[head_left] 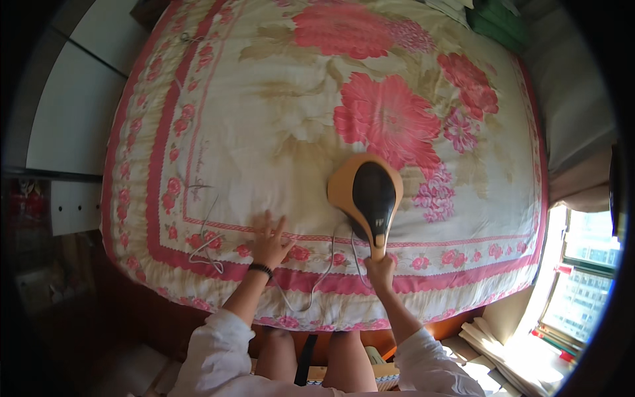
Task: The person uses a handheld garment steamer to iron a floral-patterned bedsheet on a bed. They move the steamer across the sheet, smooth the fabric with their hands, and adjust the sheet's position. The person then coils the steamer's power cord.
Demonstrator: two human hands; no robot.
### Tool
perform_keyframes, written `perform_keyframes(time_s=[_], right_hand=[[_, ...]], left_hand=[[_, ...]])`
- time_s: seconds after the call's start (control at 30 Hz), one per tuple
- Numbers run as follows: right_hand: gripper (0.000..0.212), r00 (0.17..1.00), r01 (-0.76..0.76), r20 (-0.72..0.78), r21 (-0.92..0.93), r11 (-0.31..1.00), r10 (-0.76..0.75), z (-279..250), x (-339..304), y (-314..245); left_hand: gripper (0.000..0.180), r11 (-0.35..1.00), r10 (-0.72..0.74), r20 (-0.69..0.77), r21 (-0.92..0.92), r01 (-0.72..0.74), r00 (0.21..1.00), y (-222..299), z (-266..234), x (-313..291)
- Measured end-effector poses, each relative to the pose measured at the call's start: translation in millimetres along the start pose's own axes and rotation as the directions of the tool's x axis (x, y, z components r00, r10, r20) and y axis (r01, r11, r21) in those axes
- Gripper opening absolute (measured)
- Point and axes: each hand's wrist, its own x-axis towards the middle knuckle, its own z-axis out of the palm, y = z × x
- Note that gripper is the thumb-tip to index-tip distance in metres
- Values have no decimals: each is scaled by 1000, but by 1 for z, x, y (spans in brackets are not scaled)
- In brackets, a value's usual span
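My right hand [380, 272] is wrapped round the handle of a handheld mattress vacuum [377, 188], tan-orange with a glossy black top. Its wide head rests on a bed cover [251, 172] printed with large pink flowers and a pink border. To the left, my left hand [270, 246] lies on the cover near the border, fingers spread and holding nothing; a dark bracelet circles that wrist. A thin pale cord [316, 284] loops between my hands, and more of it [210, 258] lies in bends left of my left hand.
A white cabinet [73, 112] stands along the bed's left side. At the right are a grey curtain [575, 99] and a bright window [585, 291]. Green fabric [496, 25] sits at the bed's far right corner. Folded pale fabric or papers [496, 344] lie below the window.
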Motion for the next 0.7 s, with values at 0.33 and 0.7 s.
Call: perform_keyframes(time_s=[0.33, 0.7], right_hand=[[34, 873, 167, 488, -255, 953, -22, -11, -177, 66], [36, 917, 212, 384, -234, 949, -110, 144, -158, -75]], left_hand=[[115, 728, -681, 338, 220, 650, 649, -188, -51, -244], [146, 733, -664, 433, 220, 643, 609, -149, -44, -136]])
